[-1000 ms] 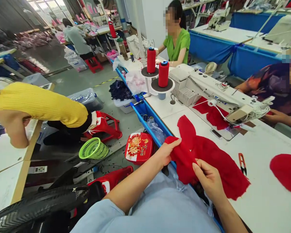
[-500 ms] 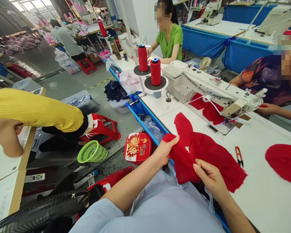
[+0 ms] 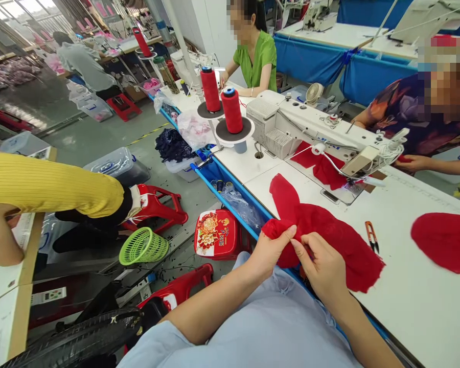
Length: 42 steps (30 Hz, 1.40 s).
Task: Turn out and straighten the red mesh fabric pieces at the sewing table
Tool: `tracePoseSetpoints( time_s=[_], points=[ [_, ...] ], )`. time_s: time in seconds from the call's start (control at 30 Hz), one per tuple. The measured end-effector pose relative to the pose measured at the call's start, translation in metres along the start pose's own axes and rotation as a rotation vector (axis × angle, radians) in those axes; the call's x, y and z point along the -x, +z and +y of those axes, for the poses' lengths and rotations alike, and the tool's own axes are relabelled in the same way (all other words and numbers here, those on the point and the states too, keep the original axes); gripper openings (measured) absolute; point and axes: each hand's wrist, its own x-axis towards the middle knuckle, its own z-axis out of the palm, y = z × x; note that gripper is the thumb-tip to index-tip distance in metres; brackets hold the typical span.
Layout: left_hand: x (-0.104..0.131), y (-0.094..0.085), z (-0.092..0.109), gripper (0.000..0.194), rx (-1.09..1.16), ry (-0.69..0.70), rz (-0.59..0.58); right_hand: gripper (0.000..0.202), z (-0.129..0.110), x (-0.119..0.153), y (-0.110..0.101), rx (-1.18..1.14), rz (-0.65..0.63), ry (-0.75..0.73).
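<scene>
A piece of red fabric (image 3: 329, 240) lies across the front edge of the white sewing table (image 3: 410, 301), part of it hanging over toward my lap. My left hand (image 3: 271, 248) pinches its near left portion between thumb and fingers. Close beside it, my right hand (image 3: 324, 260) grips the same cloth, thumb and fingertips pressed together. The fabric between the two hands is bunched, and its edge there is partly hidden by my fingers. Orange-handled thread snips (image 3: 371, 236) lie to the right of the cloth. Farther right rests another red fabric piece (image 3: 442, 243).
A white sewing machine (image 3: 322, 128) stands behind, with red fabric (image 3: 325, 168) under its head. Two red thread cones (image 3: 232, 111) stand at its left. A blue cloth trough (image 3: 230, 189) runs along the table edge. Co-workers sit across and to the left.
My right hand has moved left and up along the cloth, close to my left hand. The fabric between them is now gathered instead of stretched. The view has shifted slightly.
</scene>
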Motion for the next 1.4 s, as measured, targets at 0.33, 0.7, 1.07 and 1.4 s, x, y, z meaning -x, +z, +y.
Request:
tracePoseSetpoints(
  time_s=[0.33,0.7,1.07,1.4],
  points=[
    [-0.005,-0.006,0.008,0.038,0.152,-0.236,-0.025,0.034,0.002,0.002,0.0,-0.257,-0.037,0.103],
    [-0.008,-0.015,0.01,0.036,0.007,-0.097,-0.08,0.032,0.001,0.004,0.002,-0.42,-0.158,0.227],
    [-0.022,-0.019,-0.003,0.05,0.079,-0.142,0.003,0.035,-0.01,0.007,0.007,-0.474,-0.236,-0.008],
    [-0.041,-0.032,-0.01,0.043,0.146,-0.362,-0.099,0.034,-0.003,0.019,0.008,-0.503,-0.279,0.039]
  ],
)
